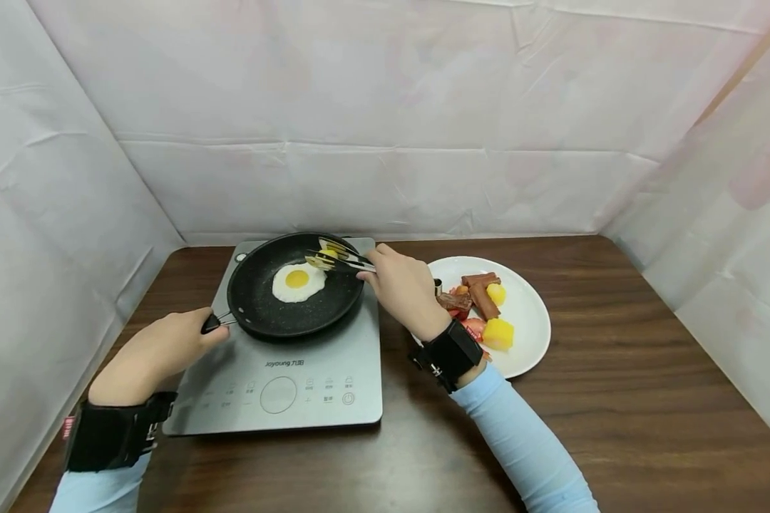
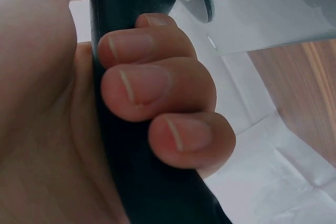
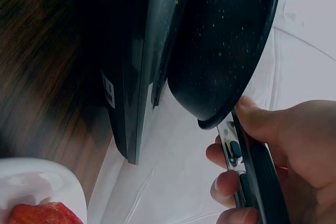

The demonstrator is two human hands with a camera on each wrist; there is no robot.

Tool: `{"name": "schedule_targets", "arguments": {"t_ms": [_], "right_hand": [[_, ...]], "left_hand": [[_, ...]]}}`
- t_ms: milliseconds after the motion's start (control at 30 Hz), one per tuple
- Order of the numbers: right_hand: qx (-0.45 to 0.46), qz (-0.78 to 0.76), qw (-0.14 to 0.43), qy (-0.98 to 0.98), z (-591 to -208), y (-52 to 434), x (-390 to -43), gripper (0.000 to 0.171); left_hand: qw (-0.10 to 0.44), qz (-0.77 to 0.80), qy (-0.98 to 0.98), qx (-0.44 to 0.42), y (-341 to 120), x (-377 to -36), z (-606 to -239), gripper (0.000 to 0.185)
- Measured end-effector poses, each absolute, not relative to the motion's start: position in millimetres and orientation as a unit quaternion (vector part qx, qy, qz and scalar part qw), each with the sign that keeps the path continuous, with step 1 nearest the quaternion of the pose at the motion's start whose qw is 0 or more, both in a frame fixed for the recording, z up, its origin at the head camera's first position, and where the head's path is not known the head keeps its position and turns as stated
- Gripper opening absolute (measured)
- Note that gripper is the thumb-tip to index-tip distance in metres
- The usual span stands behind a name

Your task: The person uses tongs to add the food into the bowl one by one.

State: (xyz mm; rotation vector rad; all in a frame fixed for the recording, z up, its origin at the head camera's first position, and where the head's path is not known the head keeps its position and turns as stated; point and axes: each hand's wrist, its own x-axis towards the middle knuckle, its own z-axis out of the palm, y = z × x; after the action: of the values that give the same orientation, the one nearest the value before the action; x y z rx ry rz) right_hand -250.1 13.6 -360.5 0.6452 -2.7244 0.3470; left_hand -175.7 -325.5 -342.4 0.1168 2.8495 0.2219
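Head camera: the left hand (image 1: 160,349) grips the black handle (image 1: 210,323) of the frying pan (image 1: 295,285), which sits on the induction cooker (image 1: 282,370), handle pointing toward the near-left. A fried egg (image 1: 298,281) lies mid-pan. The right hand (image 1: 404,288) closes round tongs (image 1: 336,258) whose long axis runs leftward over the pan's far-right rim, a yellow piece (image 1: 327,253) between the tips, just beyond the egg. The plate (image 1: 526,342) of food stands just right of that hand.
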Motion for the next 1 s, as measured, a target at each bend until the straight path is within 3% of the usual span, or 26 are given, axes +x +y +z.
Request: {"name": "schedule_targets", "arguments": {"t_ms": [767, 1000], "right_hand": [[0.222, 0.113, 0.169, -0.954, -365.6, 6.9, -249.9, 0.045], [0.223, 0.120, 0.166, -0.953, -363.9, 6.6, -251.6, 0.045]], "left_hand": [[0.135, 0.086, 0.987, 0.033, -328.2, -179.3, -344.5, 0.065], [0.134, 0.080, 0.987, 0.034, -330.2, -181.3, -344.7, 0.073]]}}
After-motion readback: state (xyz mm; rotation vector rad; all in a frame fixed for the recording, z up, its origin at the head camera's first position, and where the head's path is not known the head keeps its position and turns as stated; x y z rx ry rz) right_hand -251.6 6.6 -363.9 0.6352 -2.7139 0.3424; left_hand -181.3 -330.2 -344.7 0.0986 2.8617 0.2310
